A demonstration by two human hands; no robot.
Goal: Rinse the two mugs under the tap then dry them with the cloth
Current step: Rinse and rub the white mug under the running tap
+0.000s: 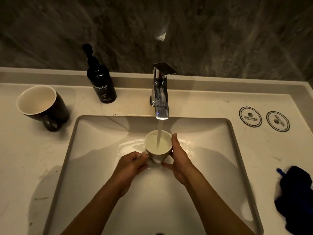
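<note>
Both hands — left hand (133, 164), right hand (177, 159) — grasping white mug (158, 146), upright, mouth up under tap (160, 92)

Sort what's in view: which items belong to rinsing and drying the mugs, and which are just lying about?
Job: white mug held by left hand and right hand, running tap, sink, dark mug, blue cloth.
Lying about: hand wash bottle, two round coasters.

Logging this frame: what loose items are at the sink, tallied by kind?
Mugs: 2, a white mug held under the tap and a dark mug on the counter
Hand wash bottles: 1
Cloths: 1, dark blue
Round coasters: 2
Total: 6
</note>
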